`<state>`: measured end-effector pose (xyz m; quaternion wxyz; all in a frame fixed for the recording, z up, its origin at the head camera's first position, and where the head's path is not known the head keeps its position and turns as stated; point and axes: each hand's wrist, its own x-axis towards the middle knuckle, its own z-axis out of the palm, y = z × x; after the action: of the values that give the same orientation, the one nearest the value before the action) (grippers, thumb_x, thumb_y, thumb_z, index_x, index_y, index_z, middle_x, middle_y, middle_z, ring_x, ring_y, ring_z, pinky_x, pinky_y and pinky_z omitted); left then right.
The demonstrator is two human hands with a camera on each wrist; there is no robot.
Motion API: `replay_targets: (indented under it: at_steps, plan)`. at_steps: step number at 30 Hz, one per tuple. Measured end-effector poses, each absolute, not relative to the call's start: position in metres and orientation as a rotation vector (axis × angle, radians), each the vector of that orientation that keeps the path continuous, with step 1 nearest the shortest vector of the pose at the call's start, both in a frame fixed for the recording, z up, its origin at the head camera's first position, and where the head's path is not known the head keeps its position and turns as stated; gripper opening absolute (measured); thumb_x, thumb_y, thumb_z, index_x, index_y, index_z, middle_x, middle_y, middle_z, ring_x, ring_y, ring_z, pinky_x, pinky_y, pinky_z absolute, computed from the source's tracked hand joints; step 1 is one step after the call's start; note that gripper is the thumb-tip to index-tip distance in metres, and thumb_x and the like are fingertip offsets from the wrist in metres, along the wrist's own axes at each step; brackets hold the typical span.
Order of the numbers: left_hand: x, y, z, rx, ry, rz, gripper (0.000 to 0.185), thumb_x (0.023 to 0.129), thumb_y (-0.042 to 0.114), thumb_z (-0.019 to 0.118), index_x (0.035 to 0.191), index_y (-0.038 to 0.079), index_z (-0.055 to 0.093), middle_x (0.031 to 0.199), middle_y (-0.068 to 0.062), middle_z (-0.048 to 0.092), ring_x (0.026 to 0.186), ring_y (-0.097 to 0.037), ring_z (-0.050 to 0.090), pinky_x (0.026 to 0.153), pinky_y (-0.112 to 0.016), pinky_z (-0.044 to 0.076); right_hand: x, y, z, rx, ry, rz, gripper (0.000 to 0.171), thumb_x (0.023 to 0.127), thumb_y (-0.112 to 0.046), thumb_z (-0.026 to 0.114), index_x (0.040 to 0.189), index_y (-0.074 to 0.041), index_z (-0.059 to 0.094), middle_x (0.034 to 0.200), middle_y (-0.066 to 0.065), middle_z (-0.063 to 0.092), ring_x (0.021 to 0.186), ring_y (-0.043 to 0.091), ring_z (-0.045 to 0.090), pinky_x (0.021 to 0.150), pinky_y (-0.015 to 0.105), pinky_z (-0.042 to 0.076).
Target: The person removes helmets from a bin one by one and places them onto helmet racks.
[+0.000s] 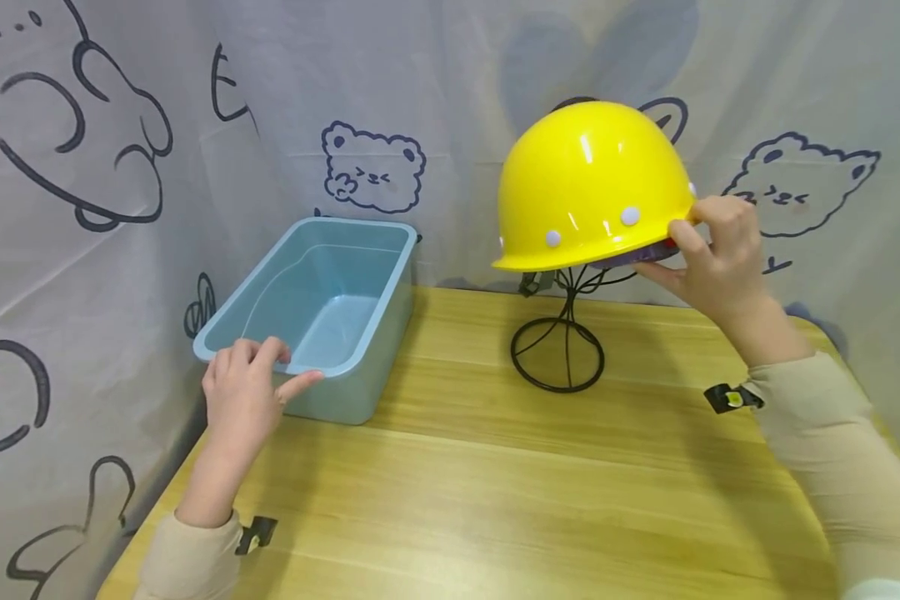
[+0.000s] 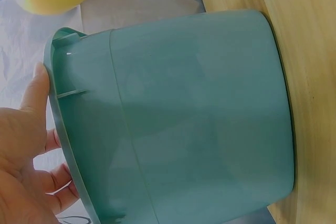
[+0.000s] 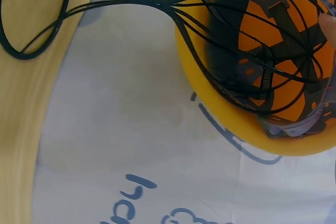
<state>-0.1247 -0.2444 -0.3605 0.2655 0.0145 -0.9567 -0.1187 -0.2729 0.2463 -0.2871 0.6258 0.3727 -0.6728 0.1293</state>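
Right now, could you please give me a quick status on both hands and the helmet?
Right hand grips helmet rim, helmet on wire stand. Left hand holds tub rim. Nothing between.

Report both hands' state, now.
Left hand: rests on the near rim of the bin, fingers curled over the edge, gripping it.
Right hand: pinches the brim of the helmet on its stand.
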Motion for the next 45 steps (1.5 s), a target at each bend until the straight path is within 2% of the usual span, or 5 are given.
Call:
replay_targets:
  at_steps: [6,19,30,36,45]
  plan:
    - [-0.125,-0.246,-0.361,0.026,-2.566,-0.319,0.046,0.061,0.046,0.074,0.083,0.013,0.049,0.087,-0.013,0.047,0.079,-0.032,0.039,0.075,-0.053,0.032,-0.270,0.246,-0.297,0.851,-1.611,0.299,0.046,0.081,-0.053,0.055,0.099,-0.015,0.038,0.098,0.012,0.038,0.083,0.033,0.038,0.065,0.045,0.029]
    - [-0.124,-0.246,-0.360,0.032,-2.573,-0.322,0.046,0.062,0.047,0.073,0.083,0.014,0.048,0.088,-0.013,0.047,0.080,-0.032,0.038,0.079,-0.055,0.031,-0.270,0.236,-0.316,0.748,-1.667,0.362,0.057,0.075,-0.061,0.056,0.101,-0.015,0.035,0.099,0.012,0.034,0.092,0.031,0.036,0.072,0.045,0.028]
    - [-0.127,-0.247,-0.363,-0.036,-2.495,-0.272,0.048,0.058,0.045,0.075,0.082,0.012,0.049,0.085,-0.014,0.048,0.078,-0.034,0.041,0.074,-0.051,0.033,-0.269,0.238,-0.330,0.748,-1.668,0.372,0.051,0.076,-0.057,0.058,0.104,-0.020,0.037,0.103,0.011,0.033,0.097,0.031,0.036,0.077,0.046,0.031]
    - [-0.129,-0.245,-0.361,0.017,-2.552,-0.305,0.046,0.060,0.045,0.074,0.083,0.014,0.048,0.088,-0.014,0.048,0.082,-0.034,0.041,0.075,-0.052,0.032,-0.266,0.242,-0.337,0.818,-1.632,0.393,0.044,0.077,-0.051,0.061,0.108,-0.023,0.046,0.105,0.011,0.040,0.095,0.031,0.038,0.076,0.045,0.034]
    - [-0.131,-0.245,-0.360,0.016,-2.548,-0.309,0.047,0.059,0.045,0.074,0.082,0.014,0.049,0.087,-0.015,0.048,0.080,-0.033,0.040,0.074,-0.052,0.032,-0.260,0.246,-0.340,0.888,-1.618,0.434,0.038,0.078,-0.047,0.062,0.105,-0.021,0.058,0.103,0.014,0.047,0.096,0.032,0.042,0.080,0.045,0.035]
